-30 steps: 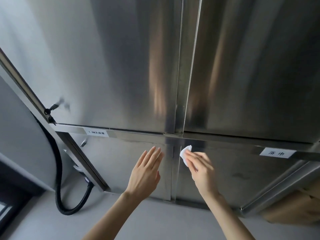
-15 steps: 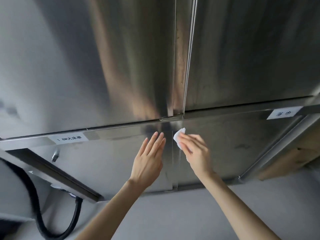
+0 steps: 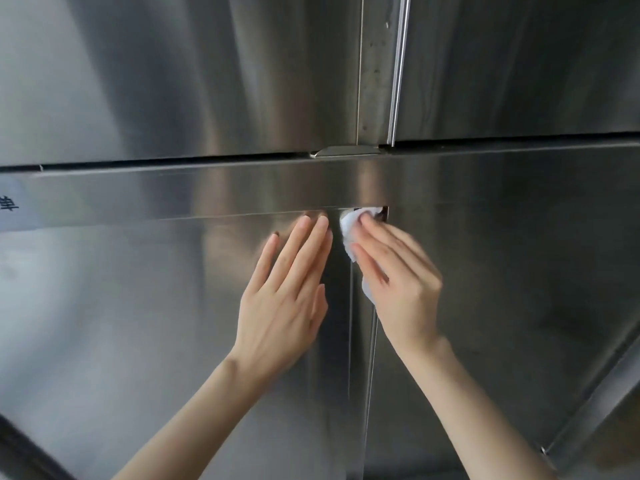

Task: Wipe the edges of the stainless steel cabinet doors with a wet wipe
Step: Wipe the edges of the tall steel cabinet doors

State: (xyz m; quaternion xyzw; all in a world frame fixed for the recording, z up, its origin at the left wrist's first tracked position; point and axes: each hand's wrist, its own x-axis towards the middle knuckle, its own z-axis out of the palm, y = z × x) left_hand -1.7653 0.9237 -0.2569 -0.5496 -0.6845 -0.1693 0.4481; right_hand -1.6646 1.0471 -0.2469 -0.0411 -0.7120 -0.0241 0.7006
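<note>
Stainless steel cabinet doors fill the view. My left hand [image 3: 289, 289] lies flat with straight fingers on the lower left door [image 3: 138, 323], fingertips near its top edge. My right hand [image 3: 398, 278] holds a white wet wipe [image 3: 349, 230] and presses it against the top corner of the lower right door [image 3: 502, 289], where the vertical seam [image 3: 360, 358] between the lower doors meets the horizontal rail [image 3: 207, 192]. Part of the wipe is hidden under my fingers.
Two upper doors [image 3: 173, 81] meet at a vertical seam with a small metal catch [image 3: 346, 151] at the bottom. A white label [image 3: 14, 209] sits on the rail at far left. A steel frame edge [image 3: 595, 410] slants at lower right.
The camera has come much closer to the doors. Both hands have risen to the top edge of the lower doors, and the wipe now sits in the corner by the rail.
</note>
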